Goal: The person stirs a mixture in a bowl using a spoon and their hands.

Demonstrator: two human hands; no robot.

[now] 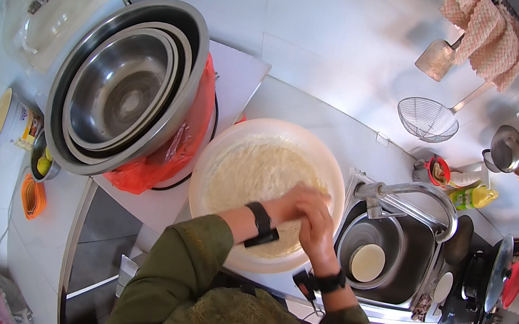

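A wide, pale plastic basin (pixel 200 180) stands on the counter before me, with a layer of cream-coloured dough or batter (pixel 251 176) spread over its bottom. Over the right part of the basin my two hands meet. My left hand (pixel 296 202), blurred, reaches in from the lower left and touches my right hand (pixel 318 227), which comes from the lower right. Their fingers overlap, so whether anything lies between them is hidden. Each wrist wears a black strap with a small device.
At left, nested steel bowls (pixel 199 47) rest above a red plastic bag (pixel 160 165). Right of the basin is a steel sink (pixel 416 262) with a faucet (pixel 416 189) and a metal bowl inside. A wire skimmer (pixel 427 120) and a spatula (pixel 435 60) hang on the wall.
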